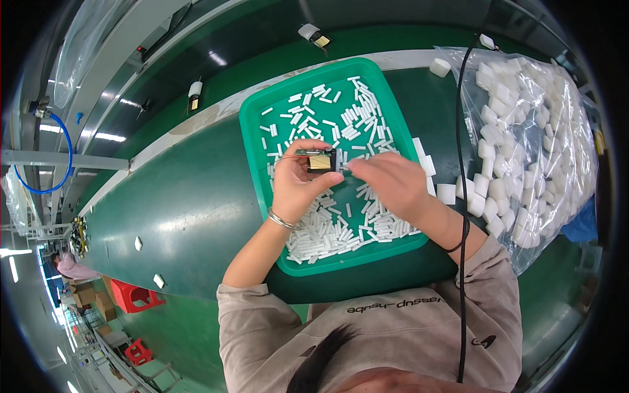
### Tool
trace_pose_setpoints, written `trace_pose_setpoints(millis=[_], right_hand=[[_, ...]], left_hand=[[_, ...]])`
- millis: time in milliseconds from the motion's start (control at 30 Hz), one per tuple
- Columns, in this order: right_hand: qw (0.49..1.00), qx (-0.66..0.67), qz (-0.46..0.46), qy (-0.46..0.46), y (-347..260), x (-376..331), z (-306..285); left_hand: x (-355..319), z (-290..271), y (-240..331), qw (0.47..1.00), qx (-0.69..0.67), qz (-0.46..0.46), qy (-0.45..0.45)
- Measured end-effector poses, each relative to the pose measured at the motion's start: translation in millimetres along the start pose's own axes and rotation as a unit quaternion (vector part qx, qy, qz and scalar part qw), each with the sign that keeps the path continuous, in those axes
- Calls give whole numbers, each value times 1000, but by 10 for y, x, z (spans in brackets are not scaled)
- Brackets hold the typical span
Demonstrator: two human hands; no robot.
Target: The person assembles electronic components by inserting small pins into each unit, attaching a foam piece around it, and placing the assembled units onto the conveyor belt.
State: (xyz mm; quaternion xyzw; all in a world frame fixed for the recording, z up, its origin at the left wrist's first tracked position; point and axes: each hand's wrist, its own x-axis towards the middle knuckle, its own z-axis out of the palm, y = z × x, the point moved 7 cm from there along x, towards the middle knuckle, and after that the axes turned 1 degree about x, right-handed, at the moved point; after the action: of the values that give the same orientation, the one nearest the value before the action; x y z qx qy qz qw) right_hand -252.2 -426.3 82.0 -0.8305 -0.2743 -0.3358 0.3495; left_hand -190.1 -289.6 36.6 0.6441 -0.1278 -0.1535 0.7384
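Over the green tray [252, 131], my left hand [295, 187] grips a small black electronic device [320, 161] with a gold-coloured face and a green circuit board along its top edge. Thumb and fingers hold it from the left side. Just right of the device, my right hand [393, 183] is closed in a pinch, its fingertips close to the device's end. A small pale bit shows there, but I cannot make out what it is. Many short white sticks [321, 239] lie loose in the tray, heaped most thickly along its near side.
A clear plastic bag [517, 252] full of white, block-like pieces lies at the right. A black cable [462, 281] hangs down in front of it. Similar devices [194, 96] sit on the far belt. White pieces [447, 194] lie beside the tray. Red stools [134, 296] stand lower left.
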Motion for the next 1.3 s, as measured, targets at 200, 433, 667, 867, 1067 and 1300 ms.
trace_pose_setpoints(millis=[200, 433, 667, 867, 1067, 1300], right_hand=[[988, -82, -127, 2, -254, -53, 21], [948, -195, 210, -139, 507, 95, -496], [904, -140, 295, -274, 859, -280, -416], [917, -148, 278, -245, 965, -254, -440], [926, -88, 356, -88, 1042, -175, -619], [939, 172, 298, 2, 776, 35, -406]], left_hand=[[2, 40, -32, 999, 2, -35, -26], [39, -154, -106, 993, -103, -35, 50], [60, -77, -163, 994, -94, -39, 32], [60, -89, -135, 994, -97, -34, 35], [65, -102, -110, 993, -109, -16, 31], [45, -88, -54, 992, -123, -11, 22]])
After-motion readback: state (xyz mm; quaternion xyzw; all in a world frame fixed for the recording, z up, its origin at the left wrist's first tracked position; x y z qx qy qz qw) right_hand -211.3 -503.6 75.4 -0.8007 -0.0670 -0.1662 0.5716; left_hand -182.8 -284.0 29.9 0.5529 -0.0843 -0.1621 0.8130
